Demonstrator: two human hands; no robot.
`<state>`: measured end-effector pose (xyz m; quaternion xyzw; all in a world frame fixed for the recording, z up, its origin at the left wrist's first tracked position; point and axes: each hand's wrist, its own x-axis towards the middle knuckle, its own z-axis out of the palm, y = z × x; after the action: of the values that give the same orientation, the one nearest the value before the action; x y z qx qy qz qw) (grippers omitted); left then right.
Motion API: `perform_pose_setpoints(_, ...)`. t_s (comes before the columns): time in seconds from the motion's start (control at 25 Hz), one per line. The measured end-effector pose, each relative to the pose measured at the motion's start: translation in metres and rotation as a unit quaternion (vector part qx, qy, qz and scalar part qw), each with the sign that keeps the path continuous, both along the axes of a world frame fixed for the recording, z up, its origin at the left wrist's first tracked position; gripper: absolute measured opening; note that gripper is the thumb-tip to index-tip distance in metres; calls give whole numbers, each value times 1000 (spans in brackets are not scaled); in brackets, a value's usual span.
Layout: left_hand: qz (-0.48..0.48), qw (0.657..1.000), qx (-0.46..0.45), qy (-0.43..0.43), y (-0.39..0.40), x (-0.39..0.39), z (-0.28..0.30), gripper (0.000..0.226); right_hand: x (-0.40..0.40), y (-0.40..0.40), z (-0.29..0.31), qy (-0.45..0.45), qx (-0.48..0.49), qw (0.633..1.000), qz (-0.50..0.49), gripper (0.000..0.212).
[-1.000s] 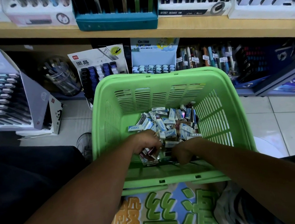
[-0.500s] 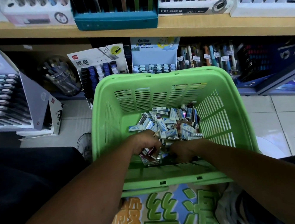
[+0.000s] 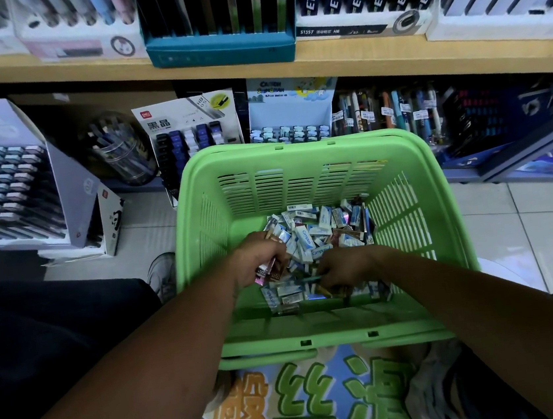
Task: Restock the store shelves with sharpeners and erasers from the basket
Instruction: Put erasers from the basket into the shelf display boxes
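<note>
Presently both hands are down inside the green plastic basket (image 3: 310, 157), which stands on the tiled floor (image 3: 546, 233) directly in front of the lower store shelf (image 3: 287, 70). Inside the basket, a loose heap of small boxed erasers (image 3: 318, 228), mostly white and blue sleeves with some brown ones, lies against the right half of the basket bottom, from the far slotted wall to the near wall. No sharpener can be told apart among them. Left hand (image 3: 260, 257): fingers curled, gripping a small bundle of packets (image 3: 266, 272) with pink and brown ends showing below the knuckles, at the near left edge of the heap. Right hand (image 3: 342, 269): knuckles up, fingers curled down into the packets at the near side of the heap; it appears to pinch something there, but what it holds cannot be told, as the fingertips are hidden. Behind the basket, on the lower shelf level, stand a white card display of pencil leads (image 3: 186, 130) and, beside it to the right, a light blue display card with small boxes (image 3: 292, 114). Further right of these hangs a row of pens (image 3: 391, 110). Left of the basket, a clear tub of pens (image 3: 120, 151) and a grey stepped display box (image 3: 7, 191) rest on the floor. Above the basket, the wooden upper shelf carries a teal display tray (image 3: 220, 50) and a white pencil display box (image 3: 364, 27). Nearer than the basket, a printed poster with large green and orange characters (image 3: 300, 403) lies under its near rim.
</note>
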<state>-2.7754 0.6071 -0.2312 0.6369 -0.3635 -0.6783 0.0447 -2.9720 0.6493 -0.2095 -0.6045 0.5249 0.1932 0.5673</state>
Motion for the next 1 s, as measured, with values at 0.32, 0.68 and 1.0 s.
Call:
perform_pose_setpoints(0.32,192,977,14,90,-4,2,25,16,-10,-11,28,-131,-21,941,-313,22)
perform_pose_setpoints(0.68,228,946,-1,233,-12,-43,100,11,24,-26,95,-81,-191,888,-409,17)
perform_pose_setpoints(1.0,230,922,-90,298,-16,-58,186,46,-14,-18,177,-259,-194,822,-469,16)
